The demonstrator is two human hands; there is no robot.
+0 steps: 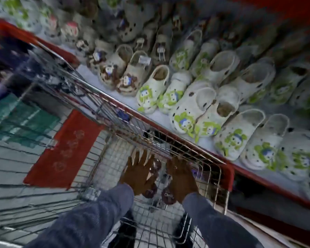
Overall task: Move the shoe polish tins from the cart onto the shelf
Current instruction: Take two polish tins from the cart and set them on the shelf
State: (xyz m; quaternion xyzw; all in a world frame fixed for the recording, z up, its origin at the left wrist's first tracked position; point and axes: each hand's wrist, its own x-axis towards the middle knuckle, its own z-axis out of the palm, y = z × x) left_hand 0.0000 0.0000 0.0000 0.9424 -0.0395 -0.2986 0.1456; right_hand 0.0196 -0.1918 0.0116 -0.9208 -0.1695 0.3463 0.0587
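Dark maroon, round and flat, the shoe polish tins lie in the near end of the wire cart, on its mesh floor. At least three or four discs show between and under the hands; one lid carries pale lettering too blurred to read. The left hand is spread flat with fingers splayed over the tins, and the right hand is lowered beside it, palm down. Whether either hand has closed on a tin cannot be told: the fingertips are hidden against the tins and motion blur smears the outlines. Both forearms wear blue denim-like sleeves.

Judged from this view, the task is at its start or in mid-course. No tin is visible on the shelf, and several are in the cart, so lifting and placing are yet to be done.

The cart is thin chromed wire in a grid, with a red plastic rim; it stands just beside the shelf edge. The shelf surface is pale and smooth, edged in red, and crowded with cream foam clogs, perforated and rounded, bearing green and blue moulded charms; brown-trimmed pairs sit farther along. Free shelf space appears scarce, mostly a narrow strip along the front edge.
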